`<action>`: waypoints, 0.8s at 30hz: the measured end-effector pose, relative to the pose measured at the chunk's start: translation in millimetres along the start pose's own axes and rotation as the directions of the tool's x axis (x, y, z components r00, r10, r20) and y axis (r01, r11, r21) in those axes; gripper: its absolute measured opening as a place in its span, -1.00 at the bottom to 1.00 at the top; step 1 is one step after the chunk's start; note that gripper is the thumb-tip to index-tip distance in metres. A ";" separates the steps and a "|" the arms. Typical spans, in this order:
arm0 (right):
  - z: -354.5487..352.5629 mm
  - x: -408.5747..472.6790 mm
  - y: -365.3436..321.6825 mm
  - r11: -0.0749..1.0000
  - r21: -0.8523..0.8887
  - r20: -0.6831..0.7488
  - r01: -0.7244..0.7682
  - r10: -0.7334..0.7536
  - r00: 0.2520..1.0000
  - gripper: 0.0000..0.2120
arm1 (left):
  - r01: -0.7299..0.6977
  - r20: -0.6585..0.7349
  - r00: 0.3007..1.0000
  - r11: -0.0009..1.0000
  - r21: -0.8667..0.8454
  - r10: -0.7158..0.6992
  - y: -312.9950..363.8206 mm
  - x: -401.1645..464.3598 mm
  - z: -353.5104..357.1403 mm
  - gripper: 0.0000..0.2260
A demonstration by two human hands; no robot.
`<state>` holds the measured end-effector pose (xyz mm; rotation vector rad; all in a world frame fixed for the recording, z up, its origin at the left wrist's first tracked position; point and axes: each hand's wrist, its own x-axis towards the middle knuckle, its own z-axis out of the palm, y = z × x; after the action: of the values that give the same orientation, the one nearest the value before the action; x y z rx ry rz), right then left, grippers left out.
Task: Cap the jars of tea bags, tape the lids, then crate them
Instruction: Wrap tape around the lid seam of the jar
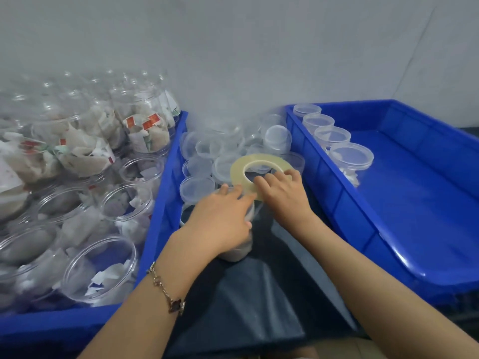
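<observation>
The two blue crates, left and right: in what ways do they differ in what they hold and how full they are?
The left crate is packed with open jars of tea bags, some stacked; the right crate holds only a single row of four capped jars along its near wall. The left crate's floor is hidden; most of the right crate's floor shows. Both are blue plastic, with loose lids piled between them.

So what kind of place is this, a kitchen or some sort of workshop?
Most likely a small packing workstation, not a kitchen. A blue crate holds many open jars of tea bags, loose clear lids are piled nearby, and capped jars line a second crate.
</observation>
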<state>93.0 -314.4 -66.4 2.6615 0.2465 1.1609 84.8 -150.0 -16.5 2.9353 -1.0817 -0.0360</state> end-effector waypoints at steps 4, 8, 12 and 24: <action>7.2 4.4 -18.6 0.979 0.090 0.093 -0.182 0.174 0.980 -0.85 | -0.006 0.019 1.000 0.998 -0.061 0.008 -2.3 -4.0 4.4 -0.46; 15.6 4.0 -37.2 0.912 0.198 0.245 -0.360 0.309 0.919 -0.91 | 0.001 0.003 1.000 0.994 -0.106 -0.001 -4.3 -4.8 7.9 -0.46; 11.9 2.5 -41.0 0.897 0.203 0.182 -0.392 0.358 0.916 -0.91 | -0.005 -0.113 0.993 0.978 -0.210 -0.019 -2.9 -5.2 16.8 -0.52; -17.3 -14.4 -9.5 0.992 0.065 0.214 -0.112 0.096 0.972 -0.63 | 0.272 -0.157 0.946 0.958 -0.092 -0.283 0.8 10.1 40.0 -0.39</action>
<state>70.0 -306.4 -67.7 2.8684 0.1172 0.9034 90.9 -157.3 -56.7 2.9377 -0.6265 0.1667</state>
